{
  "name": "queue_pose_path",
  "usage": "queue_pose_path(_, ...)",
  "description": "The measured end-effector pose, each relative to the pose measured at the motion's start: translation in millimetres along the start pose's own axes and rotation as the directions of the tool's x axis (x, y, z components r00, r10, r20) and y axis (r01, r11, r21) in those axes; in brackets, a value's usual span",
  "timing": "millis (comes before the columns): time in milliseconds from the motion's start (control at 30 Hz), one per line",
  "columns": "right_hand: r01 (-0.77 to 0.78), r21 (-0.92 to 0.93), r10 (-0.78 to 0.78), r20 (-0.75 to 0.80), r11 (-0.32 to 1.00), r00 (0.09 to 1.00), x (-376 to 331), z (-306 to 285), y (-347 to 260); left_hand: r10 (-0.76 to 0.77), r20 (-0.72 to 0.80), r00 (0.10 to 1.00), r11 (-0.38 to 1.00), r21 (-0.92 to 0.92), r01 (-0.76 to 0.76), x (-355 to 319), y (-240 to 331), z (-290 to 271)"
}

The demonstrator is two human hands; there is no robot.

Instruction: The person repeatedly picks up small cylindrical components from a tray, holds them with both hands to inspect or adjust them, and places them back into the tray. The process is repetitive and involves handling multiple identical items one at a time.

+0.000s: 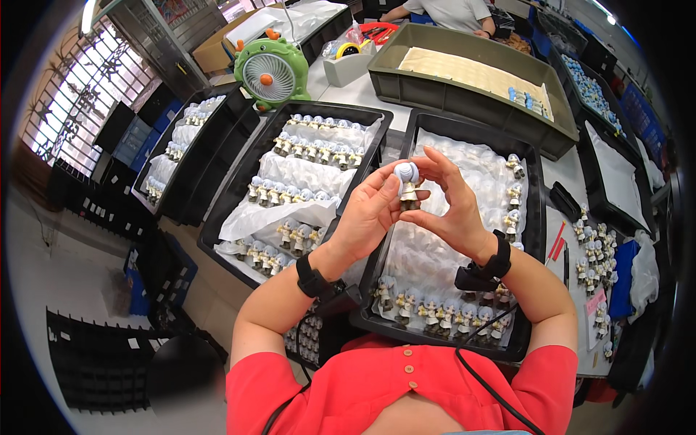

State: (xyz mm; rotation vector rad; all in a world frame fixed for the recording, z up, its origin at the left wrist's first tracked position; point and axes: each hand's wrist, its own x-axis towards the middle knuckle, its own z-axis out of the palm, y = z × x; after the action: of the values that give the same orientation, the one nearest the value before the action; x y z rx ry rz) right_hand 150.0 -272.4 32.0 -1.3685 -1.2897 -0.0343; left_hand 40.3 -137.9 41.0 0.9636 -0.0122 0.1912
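Note:
Between both hands, above a black tray, I hold up a small figurine (408, 187) with pale bluish-white hair, a white and gold outfit and a dark base end. My left hand (368, 210) pinches it from the left side. My right hand (455, 206) curves round its other side, thumb near the bottom and fingers near the head. The black tray (535, 217) below is lined with white tissue. Rows of like figurines (449, 317) stand along its near edge and down its right side. Black straps sit on both wrists.
Another black tray (210, 232) of figurines in tissue stands left, with a third beyond it. Farther back are a green fan (272, 76) and a grey-green bin (471, 109). Loose figurines (596, 254) and red sticks (557, 241) lie on the right. A person (453, 13) works across the table.

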Motion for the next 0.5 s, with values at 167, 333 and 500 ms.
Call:
queue_pose_path(167,0.01,-0.143,-0.011,-0.006,0.99,1.0,1.4,-3.0,-7.1,0.019,-0.007,1.0,0.999,-0.025,-0.019,-0.2,-0.7,-0.8)
queue_pose_path(333,-0.03,-0.152,0.024,-0.04,0.988,0.999,-0.3,-2.7,-6.3,0.011,-0.004,1.0,0.999,-0.042,-0.012,0.0,-1.5,-3.4)
queue_pose_path(500,-0.065,-0.116,0.061,-0.04,0.991,0.997,-2.6,-1.9,-3.4,0.008,0.001,1.0,0.998,-0.067,-0.007,0.4,-2.2,-4.6)
